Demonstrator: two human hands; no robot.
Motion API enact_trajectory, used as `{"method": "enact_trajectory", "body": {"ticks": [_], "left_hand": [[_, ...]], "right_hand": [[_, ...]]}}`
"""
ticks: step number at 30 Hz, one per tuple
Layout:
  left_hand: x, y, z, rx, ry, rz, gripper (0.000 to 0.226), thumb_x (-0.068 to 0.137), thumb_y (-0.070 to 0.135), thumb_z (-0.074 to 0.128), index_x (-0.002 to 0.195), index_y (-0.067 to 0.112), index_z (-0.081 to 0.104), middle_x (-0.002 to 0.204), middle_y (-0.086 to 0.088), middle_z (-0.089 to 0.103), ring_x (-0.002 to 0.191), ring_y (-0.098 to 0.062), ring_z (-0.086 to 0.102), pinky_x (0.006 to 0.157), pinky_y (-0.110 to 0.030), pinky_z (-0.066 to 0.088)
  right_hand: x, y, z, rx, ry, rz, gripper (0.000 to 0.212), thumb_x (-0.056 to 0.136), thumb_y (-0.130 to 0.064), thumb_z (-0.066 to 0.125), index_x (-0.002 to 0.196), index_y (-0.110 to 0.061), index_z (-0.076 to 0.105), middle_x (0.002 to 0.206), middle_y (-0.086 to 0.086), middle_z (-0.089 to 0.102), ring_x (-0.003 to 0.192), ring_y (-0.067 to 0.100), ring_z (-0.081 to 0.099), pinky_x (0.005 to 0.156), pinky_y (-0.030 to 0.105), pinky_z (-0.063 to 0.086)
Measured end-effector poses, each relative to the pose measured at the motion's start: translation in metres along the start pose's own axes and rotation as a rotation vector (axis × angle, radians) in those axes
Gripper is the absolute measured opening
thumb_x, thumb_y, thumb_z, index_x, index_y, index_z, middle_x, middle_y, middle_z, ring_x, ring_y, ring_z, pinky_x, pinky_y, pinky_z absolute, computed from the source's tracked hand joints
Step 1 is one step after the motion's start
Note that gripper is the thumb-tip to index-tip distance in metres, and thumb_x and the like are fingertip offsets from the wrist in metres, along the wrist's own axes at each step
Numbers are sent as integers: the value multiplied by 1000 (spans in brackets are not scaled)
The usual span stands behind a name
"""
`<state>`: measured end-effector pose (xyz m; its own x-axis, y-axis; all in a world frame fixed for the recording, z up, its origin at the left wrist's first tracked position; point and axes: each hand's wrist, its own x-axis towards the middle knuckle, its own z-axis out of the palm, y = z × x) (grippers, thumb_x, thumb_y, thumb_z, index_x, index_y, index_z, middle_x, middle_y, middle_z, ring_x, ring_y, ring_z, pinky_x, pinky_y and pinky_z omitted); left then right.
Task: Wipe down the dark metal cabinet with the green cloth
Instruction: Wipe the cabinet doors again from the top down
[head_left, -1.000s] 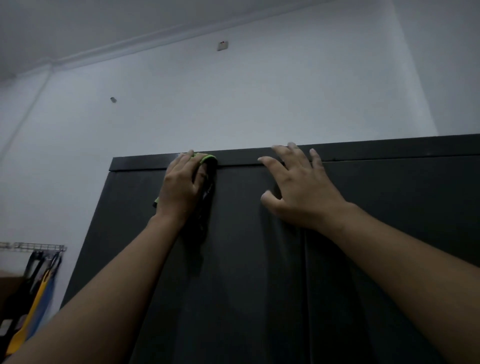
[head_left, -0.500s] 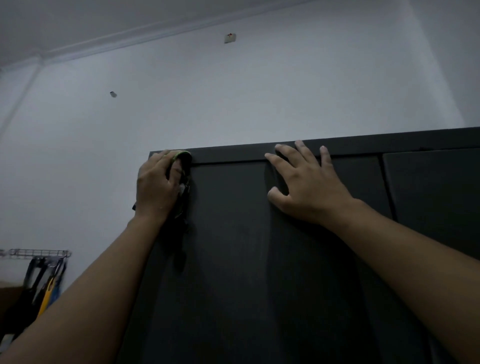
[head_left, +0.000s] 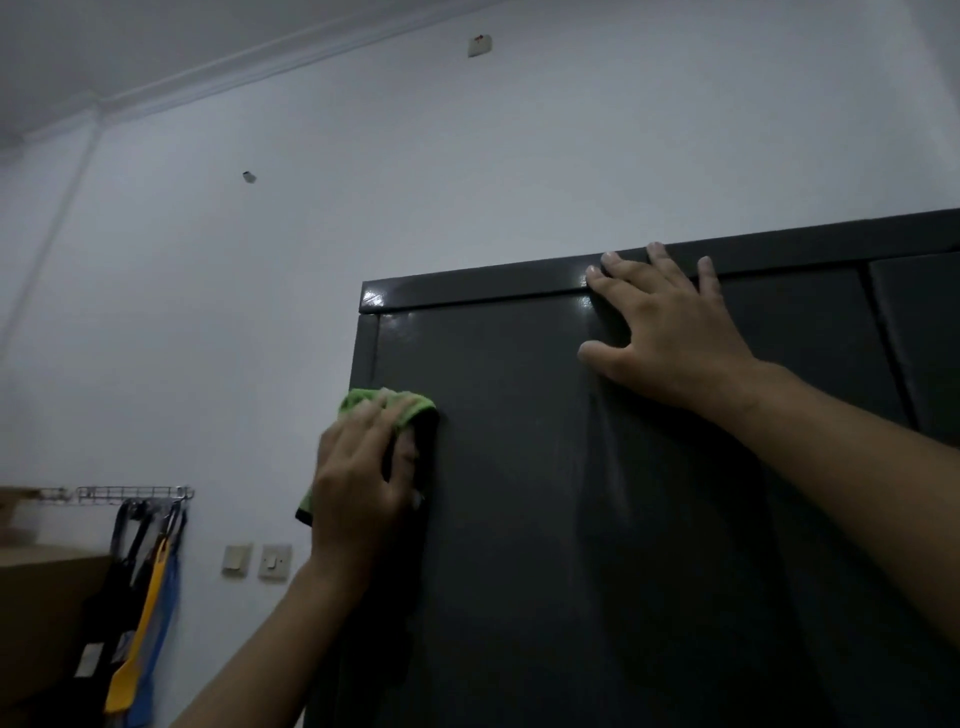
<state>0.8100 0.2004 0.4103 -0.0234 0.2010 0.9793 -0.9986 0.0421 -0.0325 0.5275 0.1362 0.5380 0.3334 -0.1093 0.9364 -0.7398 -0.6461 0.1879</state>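
Observation:
The dark metal cabinet (head_left: 509, 415) fills the right and lower part of the view, its top edge running across the wall. My left hand (head_left: 363, 473) presses the green cloth (head_left: 387, 402) flat against the cabinet's left door edge, well below the top corner; the cloth shows above my fingers and at the hand's left side. My right hand (head_left: 670, 338) lies spread and flat on the door near the top trim, fingertips on the trim.
A white wall (head_left: 467, 171) rises behind the cabinet. At the lower left, a wire rack (head_left: 130, 492) holds hanging straps and a yellow tool (head_left: 140, 629). Two wall switches (head_left: 257, 560) sit left of the cabinet. A brown box (head_left: 47, 597) stands at far left.
My left hand has slid the cloth down from the top left corner along the door's left edge. The right hand stays flat near the top trim.

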Motion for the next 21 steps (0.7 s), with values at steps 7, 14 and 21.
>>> {"method": "enact_trajectory", "body": {"ticks": [7, 14, 21], "left_hand": [[23, -6, 0, -101, -81, 266, 33, 101, 25, 50, 126, 9, 65, 130, -8, 63, 127, -21, 54, 112, -39, 38], [31, 28, 16, -122, 6, 62, 30, 95, 22, 56, 121, 12, 67, 125, -5, 66, 118, -19, 57, 107, -28, 34], [3, 62, 24, -102, -153, 414, 34, 99, 36, 50, 129, 24, 62, 133, 1, 61, 119, -20, 57, 93, -41, 47]], "right_hand": [[-2, -4, 2, 15, 40, 32, 87, 72, -64, 39, 154, -33, 33, 164, -11, 21, 154, 19, 2, 122, 56, -6], [-1, -5, 5, 2, 56, 29, 84, 74, -60, 39, 153, -33, 34, 164, -9, 22, 154, 20, 3, 121, 57, -6], [-2, 0, 3, -32, 36, 16, 80, 77, -58, 38, 154, -39, 29, 164, -13, 21, 154, 19, 4, 122, 54, -3]]}}
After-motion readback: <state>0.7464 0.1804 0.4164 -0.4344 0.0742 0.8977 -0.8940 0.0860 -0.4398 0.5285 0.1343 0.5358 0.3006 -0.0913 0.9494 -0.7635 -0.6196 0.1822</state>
